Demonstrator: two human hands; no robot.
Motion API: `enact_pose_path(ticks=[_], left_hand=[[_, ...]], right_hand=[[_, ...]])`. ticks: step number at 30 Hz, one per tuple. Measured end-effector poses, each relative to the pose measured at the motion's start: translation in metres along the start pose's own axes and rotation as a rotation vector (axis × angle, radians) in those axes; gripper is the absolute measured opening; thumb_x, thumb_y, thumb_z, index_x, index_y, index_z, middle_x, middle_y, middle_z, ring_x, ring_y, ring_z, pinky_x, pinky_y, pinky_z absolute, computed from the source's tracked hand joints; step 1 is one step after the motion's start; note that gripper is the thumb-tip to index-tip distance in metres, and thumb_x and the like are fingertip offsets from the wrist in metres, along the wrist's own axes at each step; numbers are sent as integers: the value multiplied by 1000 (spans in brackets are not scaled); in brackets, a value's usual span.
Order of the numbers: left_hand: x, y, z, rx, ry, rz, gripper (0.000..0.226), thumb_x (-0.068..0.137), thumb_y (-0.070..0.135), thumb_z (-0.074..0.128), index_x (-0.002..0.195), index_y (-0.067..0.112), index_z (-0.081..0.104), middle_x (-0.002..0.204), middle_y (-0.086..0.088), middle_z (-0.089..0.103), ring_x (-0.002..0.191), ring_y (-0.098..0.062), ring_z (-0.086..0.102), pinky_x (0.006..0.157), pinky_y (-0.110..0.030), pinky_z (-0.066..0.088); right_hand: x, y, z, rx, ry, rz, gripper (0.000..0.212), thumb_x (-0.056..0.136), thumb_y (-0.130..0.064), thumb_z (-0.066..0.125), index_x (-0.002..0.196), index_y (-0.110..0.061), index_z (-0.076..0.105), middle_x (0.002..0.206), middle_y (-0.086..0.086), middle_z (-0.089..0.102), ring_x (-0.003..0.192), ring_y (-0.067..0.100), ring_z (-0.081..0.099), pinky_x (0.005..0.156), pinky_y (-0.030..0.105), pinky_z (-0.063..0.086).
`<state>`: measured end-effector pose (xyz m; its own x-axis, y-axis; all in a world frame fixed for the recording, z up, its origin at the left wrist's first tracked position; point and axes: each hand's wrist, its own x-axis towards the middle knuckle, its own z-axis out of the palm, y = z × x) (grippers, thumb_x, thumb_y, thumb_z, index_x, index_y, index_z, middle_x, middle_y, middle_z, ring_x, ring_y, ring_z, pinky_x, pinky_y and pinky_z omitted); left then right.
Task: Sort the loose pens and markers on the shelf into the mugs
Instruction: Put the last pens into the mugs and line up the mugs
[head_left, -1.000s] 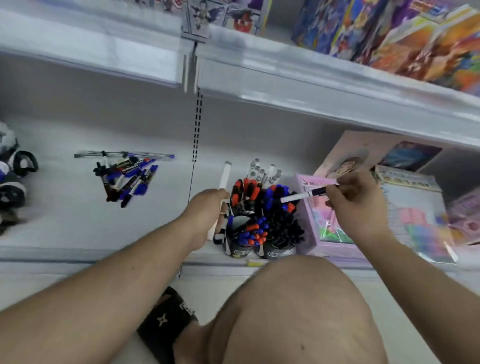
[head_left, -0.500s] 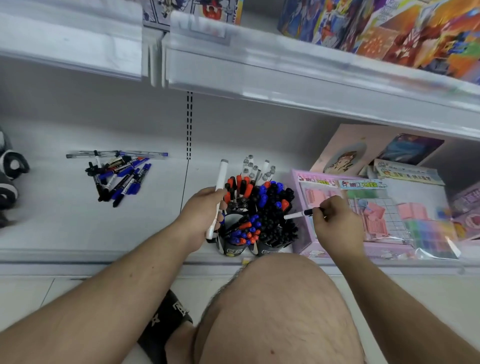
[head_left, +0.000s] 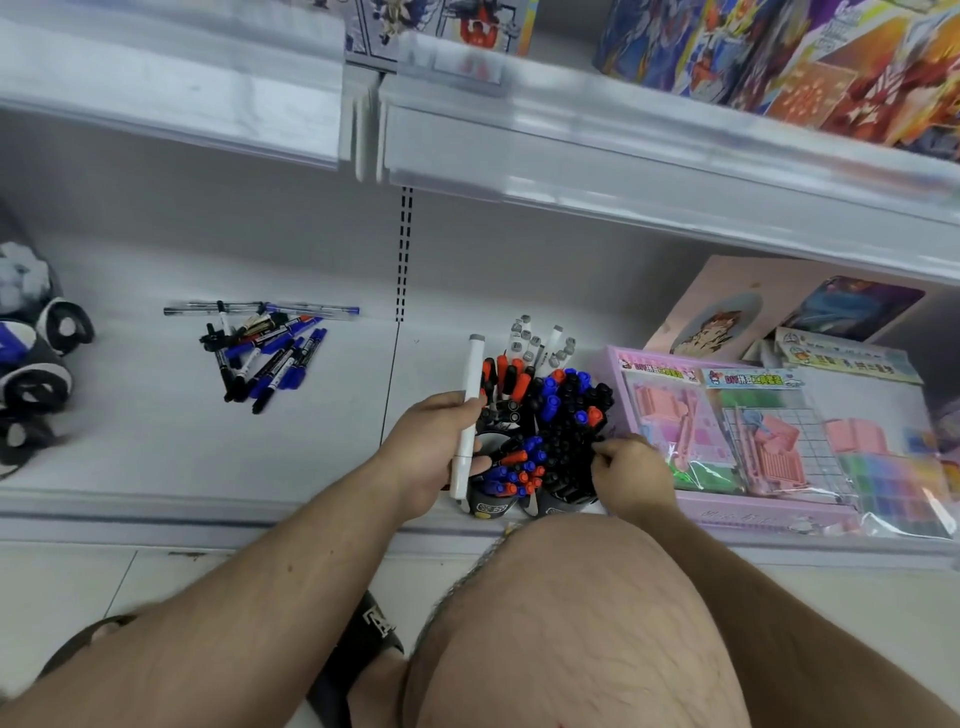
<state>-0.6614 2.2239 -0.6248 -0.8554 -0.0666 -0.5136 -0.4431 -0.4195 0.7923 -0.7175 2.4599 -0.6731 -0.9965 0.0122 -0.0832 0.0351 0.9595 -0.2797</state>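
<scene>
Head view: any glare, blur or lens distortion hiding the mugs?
Head view: wide-angle bend curves the upper shelf edge, which shows soft glare and smear; the mugs, left hand and right hand read sharp under even light.

Pink boxed craft kit (head_left: 727, 447) — right end of white metal shelf (head_left: 130, 447). Colourful printed boxes (head_left: 779, 57) — upper tier. Black sandal (head_left: 363, 654) on floor.

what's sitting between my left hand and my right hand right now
In the head view, the mugs crammed with capped markers stand between the left hand, which grips a white marker, and the right hand.
</scene>
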Motion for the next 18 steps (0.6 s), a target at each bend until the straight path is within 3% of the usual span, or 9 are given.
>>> enact_pose_path(ticks=[3, 7, 10, 13, 16, 18], left_hand=[[-2, 2, -3, -39, -39, -15, 28, 96, 20, 61, 122, 11, 64, 94, -6, 54, 81, -20, 56, 87, -50, 57], [-3, 2, -7, -42, -82, 9, 24, 99, 18, 56, 120, 16, 67, 96, -3, 62, 86, -18, 63, 96, -44, 53], [-1, 0, -11, -58, -95, 25, 21, 99, 15, 55, 116, 16, 67, 88, -1, 67, 77, -10, 69, 97, -38, 50], [1, -1, -15, -91, -95, 46, 21, 99, 11, 54, 112, 19, 68, 92, 1, 65, 82, -11, 63, 83, -30, 52], [0, 1, -19, -81, -105, 80, 24, 100, 6, 51, 113, 20, 66, 102, -2, 66, 88, -13, 61, 79, -30, 50], [0, 2, -21, 69, -82, 145, 26, 100, 6, 49, 116, 21, 64, 106, -1, 67, 89, -13, 60, 79, -29, 50]], right_hand=[[1, -6, -8, -137, -111, 21, 43, 93, -21, 45, 131, -29, 63, 137, 9, 52, 123, 30, 50, 105, 35, 39], [0, -27, -22, -208, -95, -12, 48, 90, -25, 47, 136, -34, 56, 135, 6, 50, 123, 28, 49, 106, 38, 38], [-8, -48, -28, 176, -72, -25, 41, 90, -15, 52, 129, -24, 62, 117, 2, 62, 103, 22, 60, 92, 31, 47], [-19, -71, -38, 672, -240, 92, 23, 97, -13, 51, 102, -17, 72, 88, 2, 71, 70, 17, 61, 66, 27, 47], [-28, -86, -48, 831, -356, 90, 23, 100, -19, 49, 97, -16, 72, 84, 7, 69, 62, 17, 57, 58, 28, 43], [-31, -92, -51, 768, -267, 41, 17, 98, -19, 55, 93, -22, 70, 87, 2, 70, 68, 14, 59, 66, 28, 47]])
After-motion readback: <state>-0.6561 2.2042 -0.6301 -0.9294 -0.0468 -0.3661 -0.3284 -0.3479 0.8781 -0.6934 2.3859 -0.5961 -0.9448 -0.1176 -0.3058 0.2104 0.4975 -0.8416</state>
